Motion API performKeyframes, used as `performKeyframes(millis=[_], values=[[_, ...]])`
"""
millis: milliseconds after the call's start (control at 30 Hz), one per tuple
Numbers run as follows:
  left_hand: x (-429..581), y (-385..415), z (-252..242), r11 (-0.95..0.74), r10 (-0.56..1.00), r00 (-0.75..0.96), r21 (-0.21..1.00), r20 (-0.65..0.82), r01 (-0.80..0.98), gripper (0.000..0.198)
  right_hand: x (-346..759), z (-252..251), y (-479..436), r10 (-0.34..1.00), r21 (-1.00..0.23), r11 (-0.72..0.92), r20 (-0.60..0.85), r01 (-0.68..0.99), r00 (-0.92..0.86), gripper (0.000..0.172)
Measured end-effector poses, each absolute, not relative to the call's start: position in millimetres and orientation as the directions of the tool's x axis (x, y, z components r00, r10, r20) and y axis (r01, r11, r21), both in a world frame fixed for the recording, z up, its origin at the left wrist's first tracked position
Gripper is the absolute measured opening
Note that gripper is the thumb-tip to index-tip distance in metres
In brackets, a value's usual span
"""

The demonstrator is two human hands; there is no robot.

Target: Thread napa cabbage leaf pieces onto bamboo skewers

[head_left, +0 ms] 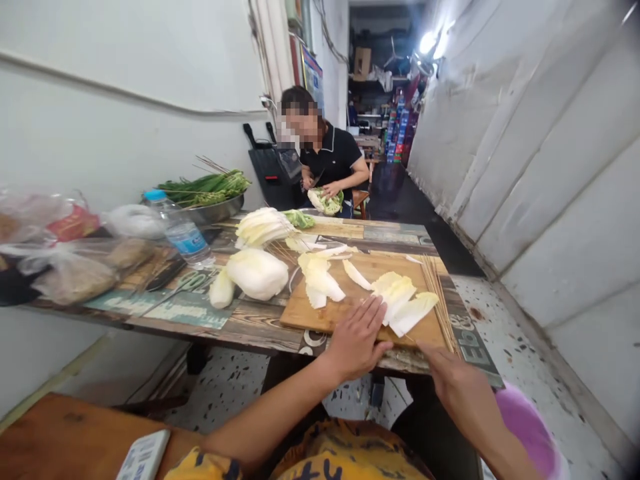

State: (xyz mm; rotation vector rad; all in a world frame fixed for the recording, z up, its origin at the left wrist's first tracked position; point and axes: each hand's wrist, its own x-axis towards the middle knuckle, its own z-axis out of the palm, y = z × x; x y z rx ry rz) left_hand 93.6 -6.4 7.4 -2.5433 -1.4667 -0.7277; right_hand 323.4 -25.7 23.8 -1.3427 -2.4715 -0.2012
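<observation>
My left hand (357, 340) lies flat on the near edge of a wooden cutting board (345, 310), fingers stretched out toward a pile of cut cabbage leaves (403, 303). My right hand (457, 383) hovers at the board's near right corner, close to a bundle of thin bamboo skewers (439, 293); its fingers are mostly hidden. More cabbage pieces (320, 277) lie on the board's left part. A cabbage chunk (257, 273) rests on the table beside the board.
Across the table (235, 323) a person in a black shirt (333, 160) handles greens. A water bottle (180, 230), plastic bags (75, 267), a metal bowl of green stalks (213, 193) and stacked cabbage leaves (263, 227) sit left. A pink bucket (530, 427) stands at lower right.
</observation>
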Motion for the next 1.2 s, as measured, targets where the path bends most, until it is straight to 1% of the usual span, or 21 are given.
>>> performKeyframes(millis=[67, 167, 233, 300, 367, 400, 467, 567, 667, 733, 800, 900, 1033, 1200], values=[[87, -11, 9, -0.496, 0.772, 0.343, 0.169, 0.535, 0.852, 0.067, 334, 38, -19, 0.759, 0.000, 0.543, 0.429, 0.840, -0.490, 0.039], [73, -17, 6, -0.410, 0.745, 0.156, 0.260, 0.649, 0.874, 0.062, 345, 74, -3, 0.703, 0.053, 0.522, 0.538, 0.851, -0.465, 0.038], [63, -19, 1, -0.385, 0.727, 0.082, 0.306, 0.681, 0.871, 0.057, 340, 102, 12, 0.678, 0.019, 0.520, 0.599, 0.854, -0.426, 0.036], [57, -19, -5, -0.385, 0.730, 0.063, 0.332, 0.681, 0.861, 0.048, 322, 129, 30, 0.677, -0.108, 0.549, 0.639, 0.829, -0.365, 0.032], [54, -18, -7, -0.391, 0.739, 0.066, 0.347, 0.670, 0.852, 0.039, 289, 148, 49, 0.728, -0.322, 0.588, 0.611, 0.742, -0.312, 0.028], [54, -18, -6, -0.392, 0.743, 0.066, 0.353, 0.666, 0.849, 0.037, 268, 155, 58, 0.753, -0.435, 0.602, 0.589, 0.669, -0.294, 0.027], [56, -18, -3, -0.396, 0.752, 0.075, 0.360, 0.655, 0.845, 0.036, 221, 162, 77, 0.807, -0.669, 0.590, 0.505, 0.452, -0.305, 0.023], [58, -20, 3, -0.395, 0.782, 0.081, 0.391, 0.619, 0.831, 0.038, 143, 160, 105, 0.810, -0.735, 0.574, 0.446, 0.360, -0.381, 0.028], [58, -19, 3, -0.397, 0.792, 0.070, 0.423, 0.607, 0.815, 0.037, 71, 154, 132, 0.814, -0.782, 0.532, 0.365, 0.325, -0.452, 0.031], [59, -16, -4, -0.414, 0.774, 0.076, 0.412, 0.628, 0.812, 0.038, 31, 147, 148, 0.813, -0.794, 0.508, 0.313, 0.335, -0.490, 0.027], [60, -11, -15, -0.438, 0.738, 0.084, 0.382, 0.669, 0.814, 0.040, 0, 137, 160, 0.814, -0.787, 0.492, 0.264, 0.372, -0.518, 0.028], [62, -4, -28, -0.452, 0.688, 0.087, 0.332, 0.721, 0.828, 0.043, -29, 120, 174, 0.807, -0.740, 0.496, 0.199, 0.454, -0.557, 0.031], [61, -4, -28, -0.458, 0.696, 0.115, 0.315, 0.708, 0.831, 0.046, -34, 112, 187, 0.770, -0.614, 0.568, 0.160, 0.548, -0.618, 0.031], [59, -11, -11, -0.428, 0.778, 0.103, 0.404, 0.619, 0.808, 0.041, 21, 132, 189, 0.722, -0.416, 0.673, 0.188, 0.612, -0.666, 0.031]])
